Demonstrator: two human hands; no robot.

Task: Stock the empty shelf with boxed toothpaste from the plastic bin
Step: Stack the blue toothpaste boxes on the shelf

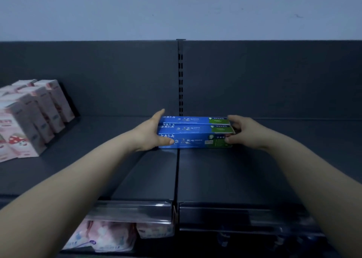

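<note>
— Since the long blue cardboard toothpaste boxes (195, 132) are squeezed from both ends, what is that hold for?

— I'd judge it keeps the bundle together as one block, so it lands squared up. The left hand (150, 132) is clamped on the plain blue end, with its fingers reaching along the rear box and its thumb across the front one. The right hand (242, 132) curls round the green-labelled end, thumb at the front.

— Where does the bundle sit?

— Deep on the dark grey metal shelf (215, 169), near the back panel (274, 81). It lies across the seam (177, 169) between two shelf sections, just below the slotted upright (180, 77). It looks set down, though I cannot tell whether the full weight is on the shelf.

— Which way does it point?

— The long axis runs left to right, parallel to the back panel, with the green ends to the person's right. Three printed faces show, so probably three boxes.

— And around it?

— Pink-and-white cartons (29, 120) stand in rows at the far left, well apart. Pink soft packets (105, 236) lie on the level below. The plastic bin is out of view.
</note>
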